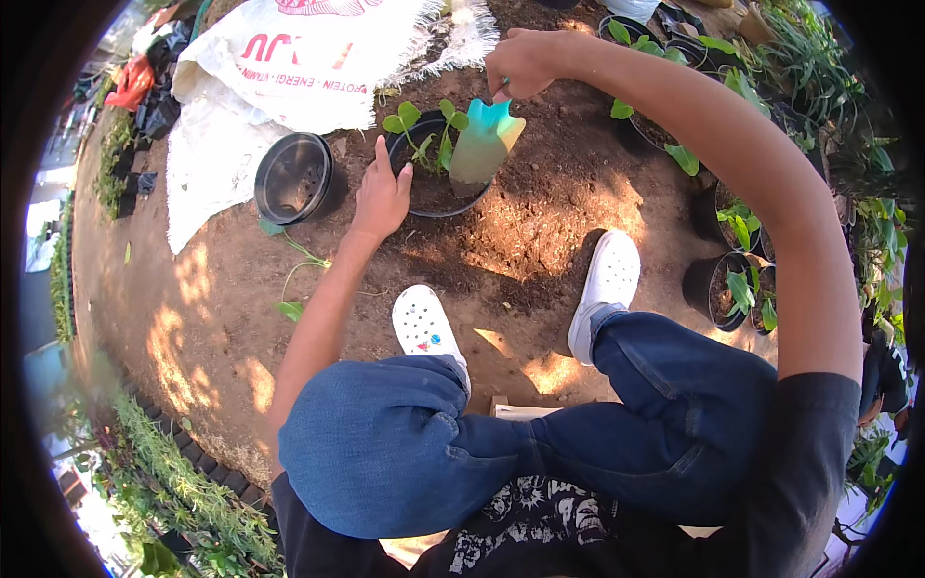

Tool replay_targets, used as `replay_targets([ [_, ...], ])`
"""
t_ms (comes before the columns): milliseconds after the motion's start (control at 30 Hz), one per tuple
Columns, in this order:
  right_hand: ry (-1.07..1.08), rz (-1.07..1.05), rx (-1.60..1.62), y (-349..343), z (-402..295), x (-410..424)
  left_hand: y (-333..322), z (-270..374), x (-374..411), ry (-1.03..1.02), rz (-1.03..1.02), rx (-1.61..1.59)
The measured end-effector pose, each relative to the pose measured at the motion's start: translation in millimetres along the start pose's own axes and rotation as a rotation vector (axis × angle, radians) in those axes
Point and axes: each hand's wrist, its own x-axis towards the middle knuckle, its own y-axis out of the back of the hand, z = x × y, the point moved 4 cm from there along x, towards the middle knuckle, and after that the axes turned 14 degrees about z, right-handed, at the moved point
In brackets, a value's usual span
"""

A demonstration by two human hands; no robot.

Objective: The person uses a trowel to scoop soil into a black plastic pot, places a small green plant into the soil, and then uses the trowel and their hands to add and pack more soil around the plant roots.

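A black plastic plant pot (442, 214) stands on the soil before me, with a leafy green seedling (428, 144) inside. My left hand (383, 193) holds the pot's left rim, thumb towards the inside and index finger along the edge. My right hand (526, 63) is closed around the handle of a hand trowel (485, 141), which is mostly hidden by the fingers. The trowel's turquoise blade is coated with soil and points down into the right side of the pot. Its tip meets the potting soil beside the seedling.
Left of the pot stand nested black pots (293, 178), beside a white woven sack (217, 155). An uprooted seedling (295, 285) lies near my left forearm. Loose soil (538, 224) is heaped to the right. Potted plants (726, 289) line the right side; another person (885, 379) is partly visible there.
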Motion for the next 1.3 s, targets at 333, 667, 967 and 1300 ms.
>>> replay_targets([
  [333, -0.142, 0.044, 0.010, -40, -18, 34, -6, 7, -1, -0.034, 0.043, -0.076],
  [667, -0.044, 0.004, -0.074, -9, -33, 23, -3, 2, -1, 0.015, 0.019, -0.093],
  [967, -0.165, -0.018, 0.271, -8, -27, 5, 3, 0, -6, 0.073, -0.002, -0.085],
  [1300, -0.337, -0.072, 0.100, -44, -57, -18, -6, -1, -15, 0.054, 0.102, -0.103],
])
